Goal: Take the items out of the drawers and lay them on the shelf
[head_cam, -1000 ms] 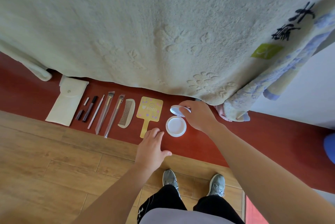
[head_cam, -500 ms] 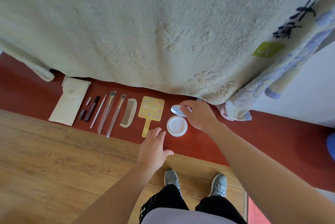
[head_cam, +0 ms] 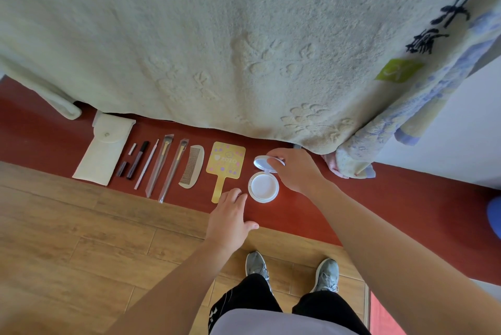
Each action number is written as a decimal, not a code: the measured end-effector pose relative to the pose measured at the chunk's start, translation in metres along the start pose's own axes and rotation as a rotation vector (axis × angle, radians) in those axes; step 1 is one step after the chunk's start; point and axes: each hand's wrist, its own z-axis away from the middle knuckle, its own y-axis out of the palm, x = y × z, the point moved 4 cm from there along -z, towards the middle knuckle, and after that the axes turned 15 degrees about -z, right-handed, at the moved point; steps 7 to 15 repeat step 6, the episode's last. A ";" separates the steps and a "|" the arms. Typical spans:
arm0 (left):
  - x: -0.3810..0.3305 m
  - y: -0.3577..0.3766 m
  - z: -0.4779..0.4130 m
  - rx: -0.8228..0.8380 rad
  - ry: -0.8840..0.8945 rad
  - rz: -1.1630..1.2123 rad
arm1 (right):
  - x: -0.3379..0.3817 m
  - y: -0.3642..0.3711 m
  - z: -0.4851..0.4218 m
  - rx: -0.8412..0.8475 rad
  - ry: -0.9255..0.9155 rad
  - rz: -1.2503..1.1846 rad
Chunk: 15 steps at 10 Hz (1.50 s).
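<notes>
A white round compact (head_cam: 263, 188) lies open on the red shelf (head_cam: 303, 210). My right hand (head_cam: 295, 170) holds its raised lid (head_cam: 260, 163) by the far edge. My left hand (head_cam: 231, 215) rests open on the shelf, fingertips just left of the compact's base. To the left lie a yellow hand mirror (head_cam: 225, 165), a comb (head_cam: 193, 166), two wrapped brushes (head_cam: 168, 168), a thin white stick (head_cam: 146, 165), dark cosmetic tubes (head_cam: 137, 160) and a cream pouch (head_cam: 104, 149).
A pale green towel (head_cam: 217, 36) hangs over the back of the shelf, with a flowered cloth (head_cam: 360, 150) bunched at its right end. The wooden floor (head_cam: 81, 240) and my two grey shoes (head_cam: 291, 271) lie below the shelf's front edge.
Both hands stay almost where they were. The view has shifted slightly, and the compact's lid stays raised in my right hand.
</notes>
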 end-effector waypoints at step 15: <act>-0.001 0.000 -0.001 0.019 -0.020 0.025 | 0.005 -0.006 0.002 -0.066 0.077 -0.061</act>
